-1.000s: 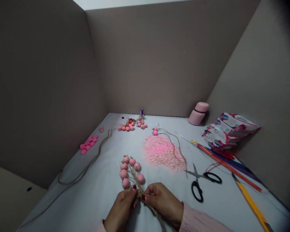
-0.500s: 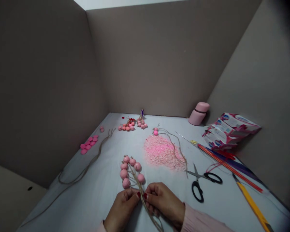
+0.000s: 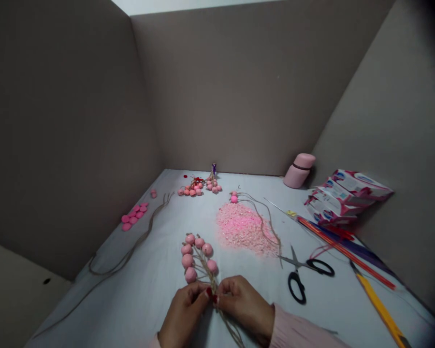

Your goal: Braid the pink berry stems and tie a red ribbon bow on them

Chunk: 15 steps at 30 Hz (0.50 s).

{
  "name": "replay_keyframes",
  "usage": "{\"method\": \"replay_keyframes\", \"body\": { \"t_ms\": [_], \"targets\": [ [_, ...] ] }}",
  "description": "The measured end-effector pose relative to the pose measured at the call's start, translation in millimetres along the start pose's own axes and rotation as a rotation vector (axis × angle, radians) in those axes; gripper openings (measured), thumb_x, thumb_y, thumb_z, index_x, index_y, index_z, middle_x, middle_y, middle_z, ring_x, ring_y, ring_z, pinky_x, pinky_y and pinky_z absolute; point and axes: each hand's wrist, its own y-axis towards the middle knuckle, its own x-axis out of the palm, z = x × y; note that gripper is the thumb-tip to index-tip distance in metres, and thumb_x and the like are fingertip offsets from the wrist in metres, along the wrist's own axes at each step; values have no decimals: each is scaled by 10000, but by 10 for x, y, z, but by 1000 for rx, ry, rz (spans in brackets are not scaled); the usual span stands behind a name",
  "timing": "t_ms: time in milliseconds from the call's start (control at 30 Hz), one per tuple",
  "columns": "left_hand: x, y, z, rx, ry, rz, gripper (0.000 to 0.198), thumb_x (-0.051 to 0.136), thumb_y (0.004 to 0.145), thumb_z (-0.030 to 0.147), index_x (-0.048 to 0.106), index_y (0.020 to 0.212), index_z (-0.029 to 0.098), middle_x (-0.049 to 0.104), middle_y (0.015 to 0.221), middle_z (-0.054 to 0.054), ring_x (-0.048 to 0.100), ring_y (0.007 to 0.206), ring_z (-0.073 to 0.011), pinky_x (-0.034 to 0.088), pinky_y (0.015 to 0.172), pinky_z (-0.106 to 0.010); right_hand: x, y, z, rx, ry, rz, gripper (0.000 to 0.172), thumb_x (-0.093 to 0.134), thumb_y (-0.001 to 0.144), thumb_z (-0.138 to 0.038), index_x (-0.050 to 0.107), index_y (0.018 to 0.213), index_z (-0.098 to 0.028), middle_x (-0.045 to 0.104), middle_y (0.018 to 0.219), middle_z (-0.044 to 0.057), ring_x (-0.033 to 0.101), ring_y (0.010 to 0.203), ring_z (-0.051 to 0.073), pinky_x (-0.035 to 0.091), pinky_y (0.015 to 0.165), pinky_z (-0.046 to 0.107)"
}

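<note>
A bunch of pink balls on tan twine stems (image 3: 197, 256) lies on the white table near the front edge. My left hand (image 3: 183, 316) and my right hand (image 3: 244, 307) meet just below the balls, fingers pinched together on the gathered twine stems. The loose ends of the twine trail back between my wrists toward me.
Black scissors (image 3: 304, 275) lie right of my hands, beside a pile of pink crumbs (image 3: 244, 228). Red sticks (image 3: 344, 251), a yellow knife (image 3: 379, 307), packets (image 3: 344, 195) and a pink flask (image 3: 299, 170) line the right. More ball bunches (image 3: 199, 186), pink discs (image 3: 134, 216) and long twine (image 3: 130, 249) lie left and behind.
My fingertips have shifted slightly on the stems and drawn closer together; the bunch has stayed in place.
</note>
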Motion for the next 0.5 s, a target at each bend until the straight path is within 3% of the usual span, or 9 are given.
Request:
{"method": "replay_keyframes", "body": {
  "t_ms": [100,233,300,367,433,500],
  "targets": [
    [-263,-136,52,-59,191,-29,301,477,771,375,637,726,123,609,630,-15,515,608,-159,383,572,-241,-10,-2,-10,7,14,-22,112,540,561,-242,504,517,-146,419,464,-50,345,480,87,223,462,217],
    [-862,-424,135,-113,673,-51,333,449,776,388,643,613,171,638,593,-23,563,602,-190,397,554,-246,-36,5,-6,7,39,-23,117,537,544,-252,507,502,-146,435,465,-49,353,482,85,226,469,215],
    [-1029,-514,177,-129,901,78,283,447,776,346,673,678,206,679,672,-43,613,659,-229,433,607,-287,-43,15,0,5,43,-29,118,540,541,-256,520,507,-144,447,468,-48,360,484,86,230,473,215],
    [-971,-511,198,96,980,245,226,479,762,315,678,814,222,682,921,-79,614,860,-256,440,762,-321,-45,25,8,6,45,-34,124,540,542,-264,523,507,-146,445,463,-50,359,478,85,227,469,215],
    [-703,-417,187,272,898,211,258,464,788,320,641,945,217,664,992,-90,606,916,-225,444,803,-283,-43,30,15,9,42,-33,125,539,545,-264,519,502,-148,433,455,-53,352,470,83,221,463,216],
    [-340,-277,152,291,780,188,295,353,850,281,579,1008,175,647,1011,-113,599,929,-192,442,808,-255,-38,30,20,10,40,-29,115,538,551,-250,514,505,-148,421,450,-56,340,465,80,214,459,215]
  ]
}}
